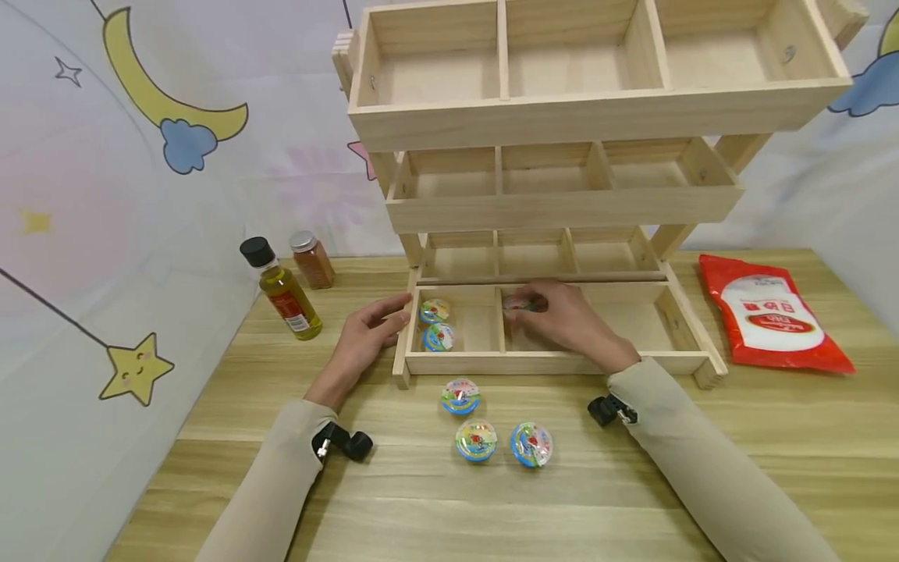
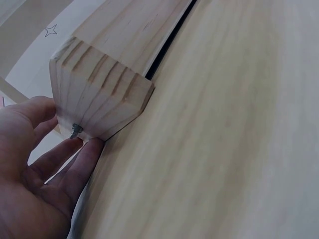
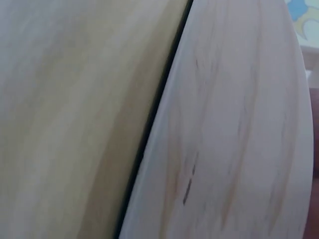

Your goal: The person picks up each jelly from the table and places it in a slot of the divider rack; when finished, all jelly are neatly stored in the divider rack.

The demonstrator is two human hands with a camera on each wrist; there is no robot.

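Observation:
My right hand [image 1: 570, 318] reaches into the bottom tier of a wooden rack [image 1: 562, 364] and pinches a small lidded jelly cup [image 1: 517, 303] in its middle compartment, partly covering it. Two more cups, one yellow-lidded [image 1: 435, 311] and one blue-rimmed [image 1: 438, 337], lie in the left compartment. With fingers loosely bent, my left hand [image 1: 365, 337] touches the rack's left side; the left wrist view has its fingertips against the wooden foot [image 2: 99, 94]. On the table in front are three cups: one upper [image 1: 460, 396], one lower left [image 1: 476, 441], one lower right [image 1: 531, 445].
An oil bottle [image 1: 289, 300] and a brown-filled jar [image 1: 312, 261] stand left of the rack. A red and white bag [image 1: 776, 316] lies to its right. Upper tiers [image 1: 597, 117] overhang the bottom one. The front board [image 3: 239, 119] fills much of the right wrist view.

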